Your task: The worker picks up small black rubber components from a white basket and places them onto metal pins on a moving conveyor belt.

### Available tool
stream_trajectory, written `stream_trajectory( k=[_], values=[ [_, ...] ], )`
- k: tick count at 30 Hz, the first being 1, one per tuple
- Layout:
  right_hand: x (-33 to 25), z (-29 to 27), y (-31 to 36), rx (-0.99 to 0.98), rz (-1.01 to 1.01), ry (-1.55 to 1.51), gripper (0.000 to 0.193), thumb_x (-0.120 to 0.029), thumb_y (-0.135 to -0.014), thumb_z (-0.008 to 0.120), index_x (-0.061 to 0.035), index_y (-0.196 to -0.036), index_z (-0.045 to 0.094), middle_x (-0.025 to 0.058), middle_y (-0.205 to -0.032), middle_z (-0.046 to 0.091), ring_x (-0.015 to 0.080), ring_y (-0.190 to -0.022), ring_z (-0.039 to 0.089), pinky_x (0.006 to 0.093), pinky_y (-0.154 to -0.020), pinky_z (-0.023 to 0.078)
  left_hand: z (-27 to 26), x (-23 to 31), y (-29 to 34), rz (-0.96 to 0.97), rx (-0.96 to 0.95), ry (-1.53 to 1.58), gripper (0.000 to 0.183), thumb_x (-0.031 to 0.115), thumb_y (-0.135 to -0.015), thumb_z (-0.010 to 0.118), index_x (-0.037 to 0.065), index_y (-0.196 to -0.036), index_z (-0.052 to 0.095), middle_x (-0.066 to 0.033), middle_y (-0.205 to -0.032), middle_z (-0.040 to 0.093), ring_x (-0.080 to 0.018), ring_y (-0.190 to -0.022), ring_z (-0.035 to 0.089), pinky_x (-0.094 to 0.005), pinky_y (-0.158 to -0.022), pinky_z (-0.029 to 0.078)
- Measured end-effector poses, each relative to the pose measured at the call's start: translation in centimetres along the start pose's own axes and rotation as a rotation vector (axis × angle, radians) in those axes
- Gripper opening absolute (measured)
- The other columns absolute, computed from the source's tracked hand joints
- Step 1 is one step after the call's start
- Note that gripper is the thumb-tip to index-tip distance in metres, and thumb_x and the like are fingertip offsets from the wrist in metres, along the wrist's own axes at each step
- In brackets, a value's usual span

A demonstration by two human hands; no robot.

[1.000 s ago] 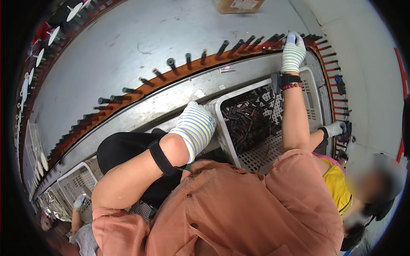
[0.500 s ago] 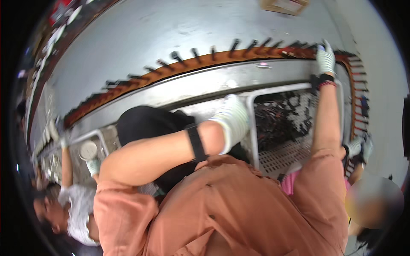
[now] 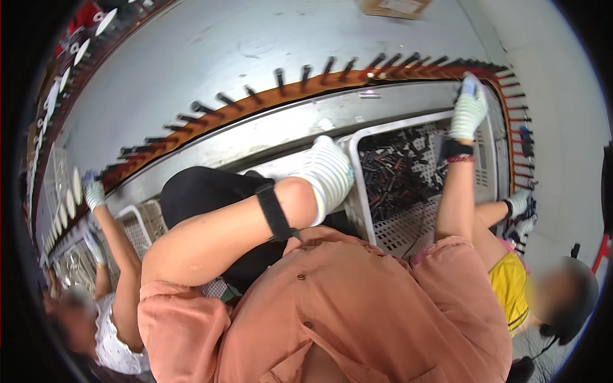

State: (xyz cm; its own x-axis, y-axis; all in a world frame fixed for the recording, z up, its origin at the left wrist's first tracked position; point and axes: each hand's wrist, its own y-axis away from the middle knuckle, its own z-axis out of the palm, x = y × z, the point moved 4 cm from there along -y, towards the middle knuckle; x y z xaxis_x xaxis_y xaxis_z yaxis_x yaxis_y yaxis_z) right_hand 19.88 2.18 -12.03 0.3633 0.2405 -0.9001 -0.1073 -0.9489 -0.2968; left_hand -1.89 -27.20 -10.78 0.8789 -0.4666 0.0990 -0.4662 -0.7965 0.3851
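My right hand (image 3: pixel 469 108), in a pale striped glove with bluish fingertips, is over the metal ledge at the crate's far right corner. Its fingers are closed together beside the brown belt (image 3: pixel 294 88); a dark bit shows at their left side, too small to name. My left hand (image 3: pixel 327 179), gloved alike, is bent at the wrist near the crate's left rim. Its fingers are mostly hidden from this side. Short black rod-like pieces (image 3: pixel 279 78) stand along the belt. Many similar dark pieces (image 3: pixel 389 169) lie loose in the white plastic crate (image 3: pixel 365 220).
A cardboard box (image 3: pixel 393 7) sits on the grey surface beyond the belt. Another person's gloved hand (image 3: pixel 94 193) reaches to the belt at left; a co-worker in yellow (image 3: pixel 509 287) works at right. White oval pieces (image 3: pixel 78 185) stand along the left stretch.
My right hand has drawn back from the belt, its fingers closing together. My left hand stays near the crate's left rim. The pieces on the belt have shifted, and the whole view has turned slightly.
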Motion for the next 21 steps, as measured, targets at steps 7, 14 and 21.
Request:
stream_trajectory(
  k=[7,14,21],
  values=[
    [8.8,-8.0,7.4,0.041,0.234,0.182,0.033,-0.028,-0.105,0.063,0.0009,-0.107,0.078,0.0053,-0.095,0.077,0.0123,-0.086,0.064,0.0307,-0.085,0.052,-0.3,1.0,-2.3,0.100,0.101,-0.027,0.009,0.012,-0.081,0.065,0.009,-0.084,0.074,-0.0108,-0.074,0.069,-0.0298,-0.069,0.065,-0.0423,-0.069,0.042],
    [6.4,-5.7,4.0,0.075,0.020,0.152,0.033,-0.021,-0.106,0.059,0.0020,-0.125,0.072,0.0124,-0.119,0.075,0.0199,-0.105,0.067,0.0336,-0.100,0.050,-0.9,0.7,-3.1,0.099,0.063,0.023,0.010,0.015,-0.081,0.067,0.009,-0.082,0.074,-0.0120,-0.073,0.067,-0.0320,-0.070,0.064,-0.0436,-0.070,0.042],
    [5.5,1.2,-4.5,-0.015,-0.146,0.117,0.040,-0.012,-0.102,0.058,0.0028,-0.138,0.062,0.0189,-0.130,0.070,0.0262,-0.119,0.065,0.0369,-0.108,0.048,-1.1,-0.1,-2.5,0.081,0.071,0.037,0.017,0.024,-0.089,0.069,0.008,-0.085,0.074,-0.0116,-0.077,0.069,-0.0318,-0.078,0.067,-0.0422,-0.075,0.045]
  ],
)
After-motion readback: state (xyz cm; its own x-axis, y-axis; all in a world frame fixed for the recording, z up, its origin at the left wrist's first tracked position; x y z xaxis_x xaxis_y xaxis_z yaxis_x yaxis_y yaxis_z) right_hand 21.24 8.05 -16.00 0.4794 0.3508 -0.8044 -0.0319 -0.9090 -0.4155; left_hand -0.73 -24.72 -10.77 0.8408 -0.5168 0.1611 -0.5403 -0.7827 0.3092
